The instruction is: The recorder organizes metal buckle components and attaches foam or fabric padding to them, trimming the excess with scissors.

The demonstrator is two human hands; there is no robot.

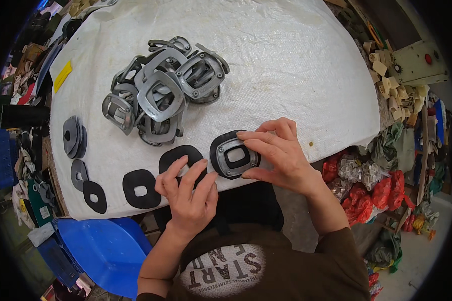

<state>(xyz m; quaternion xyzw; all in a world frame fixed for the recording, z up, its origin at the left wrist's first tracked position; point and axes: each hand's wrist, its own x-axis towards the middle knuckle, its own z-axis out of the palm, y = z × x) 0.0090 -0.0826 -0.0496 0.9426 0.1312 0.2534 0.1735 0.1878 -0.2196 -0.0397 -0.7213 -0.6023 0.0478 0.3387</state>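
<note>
Right hand (281,159): fingers clamped on a metal frame (223,157) over a black pad (214,154), at the near edge of the desk (296,65). Left hand (188,203): fingers apart, partly hiding a second pad (182,151); contact unclear.

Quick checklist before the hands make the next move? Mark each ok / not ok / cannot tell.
1. Frame in hand: ok, the right hand grips it.
2. Frame over its pad: ok, black shows around it and inside its opening.
3. Even margin all round: cannot tell, fingers cover the right side.
4. Left hand free: ok, no grip visible, fingers over the second pad; contact cannot tell.
5. Second pad in full view: not ok, the left hand covers part.
6. More frames in sight: ok, frame pile on the white sheet.
</note>
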